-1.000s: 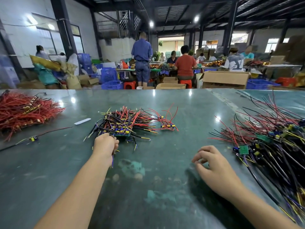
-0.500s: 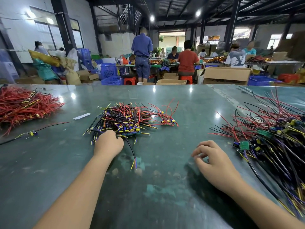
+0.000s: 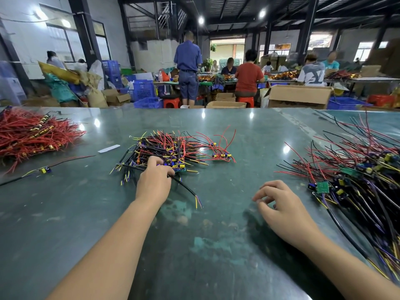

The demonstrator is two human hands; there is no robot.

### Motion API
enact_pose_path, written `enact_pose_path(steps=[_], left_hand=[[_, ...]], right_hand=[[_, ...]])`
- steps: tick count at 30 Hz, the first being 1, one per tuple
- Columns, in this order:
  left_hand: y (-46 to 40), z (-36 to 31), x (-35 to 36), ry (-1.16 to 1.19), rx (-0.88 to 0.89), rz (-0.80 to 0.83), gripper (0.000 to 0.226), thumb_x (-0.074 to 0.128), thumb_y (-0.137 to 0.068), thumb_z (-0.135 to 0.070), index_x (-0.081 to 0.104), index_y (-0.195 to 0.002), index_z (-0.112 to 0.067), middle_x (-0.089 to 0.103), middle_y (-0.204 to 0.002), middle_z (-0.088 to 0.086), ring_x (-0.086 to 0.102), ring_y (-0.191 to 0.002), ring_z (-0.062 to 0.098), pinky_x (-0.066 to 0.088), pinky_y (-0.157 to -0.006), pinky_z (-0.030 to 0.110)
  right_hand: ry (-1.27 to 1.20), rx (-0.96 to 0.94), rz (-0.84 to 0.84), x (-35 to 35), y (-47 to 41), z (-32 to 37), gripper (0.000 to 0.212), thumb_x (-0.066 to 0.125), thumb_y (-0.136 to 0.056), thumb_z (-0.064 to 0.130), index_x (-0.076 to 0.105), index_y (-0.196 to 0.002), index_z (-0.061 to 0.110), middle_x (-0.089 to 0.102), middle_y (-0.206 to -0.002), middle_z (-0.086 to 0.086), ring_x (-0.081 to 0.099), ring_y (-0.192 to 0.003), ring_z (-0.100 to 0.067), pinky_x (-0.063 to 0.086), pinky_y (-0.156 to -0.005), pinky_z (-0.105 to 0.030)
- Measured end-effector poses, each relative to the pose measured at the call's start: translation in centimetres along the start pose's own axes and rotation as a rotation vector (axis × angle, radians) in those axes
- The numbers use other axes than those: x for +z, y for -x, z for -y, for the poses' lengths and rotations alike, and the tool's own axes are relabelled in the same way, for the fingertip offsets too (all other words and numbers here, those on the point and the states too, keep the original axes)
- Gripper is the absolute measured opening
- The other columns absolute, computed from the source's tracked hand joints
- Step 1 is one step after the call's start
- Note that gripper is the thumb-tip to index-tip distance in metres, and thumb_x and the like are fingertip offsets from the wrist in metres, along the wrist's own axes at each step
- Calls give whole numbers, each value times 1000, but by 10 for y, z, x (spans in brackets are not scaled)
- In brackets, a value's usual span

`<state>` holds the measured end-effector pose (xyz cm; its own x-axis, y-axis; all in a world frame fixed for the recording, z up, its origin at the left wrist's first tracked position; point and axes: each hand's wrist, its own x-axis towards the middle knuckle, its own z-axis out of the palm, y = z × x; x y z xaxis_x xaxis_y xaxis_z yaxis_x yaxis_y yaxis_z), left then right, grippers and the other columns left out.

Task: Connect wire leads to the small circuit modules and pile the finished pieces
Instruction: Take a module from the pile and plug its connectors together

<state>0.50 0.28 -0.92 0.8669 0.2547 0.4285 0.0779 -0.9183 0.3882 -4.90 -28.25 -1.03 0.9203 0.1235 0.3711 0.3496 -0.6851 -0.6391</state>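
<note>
Far left on the green table [image 3: 216, 256] there's a heap of red leads [image 3: 32, 133], with one lone wired module [image 3: 44, 169] lying just in front of it. Middle pile of finished pieces [image 3: 173, 148] has the left hand [image 3: 153, 182] at its near edge — fingers curled down onto the wires and a black cable [image 3: 184, 187] running out from under it, though I can't tell if it's really gripping. Right hand [image 3: 283, 204] rests on the table, fingers loosely curled, holding nothing. Far right — a big tangle of wired modules [image 3: 357, 180].
</note>
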Motion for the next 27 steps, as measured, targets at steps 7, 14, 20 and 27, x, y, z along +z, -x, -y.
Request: enact_pose_path(steps=[7,14,20,27], left_hand=[[2,-13,-15,236,203,-253,13,68,-84,-9,74,-96,-10,64,-91,6,62,-82,25,37,-71,23],[34,-54,-29,251,813,235,14,72,-82,-11,76,-95,-12,65,-89,4,56,-75,1,41,-72,14],[39,-55,-31,256,510,238,30,59,-79,-51,69,-70,-24,60,-67,-11,52,-61,2,39,-60,22],[33,-44,-31,-320,15,203,47,45,-85,-62,66,-84,-21,68,-93,6,62,-93,31,40,-68,31]], right_hand=[[-6,10,-7,-1,-1,0,24,59,-83,6,64,-72,27,52,-99,11,56,-83,-2,36,-68,-12],[8,-12,-25,-2,-1,1,21,59,-84,6,66,-78,25,52,-99,13,50,-92,2,32,-72,-2],[27,-8,-11,-3,-2,1,17,58,-86,9,65,-82,24,54,-100,8,52,-93,-9,31,-71,-7],[299,-114,280,3,-1,7,40,43,-98,33,46,-137,26,46,-140,11,33,-132,-14,25,-108,-26]])
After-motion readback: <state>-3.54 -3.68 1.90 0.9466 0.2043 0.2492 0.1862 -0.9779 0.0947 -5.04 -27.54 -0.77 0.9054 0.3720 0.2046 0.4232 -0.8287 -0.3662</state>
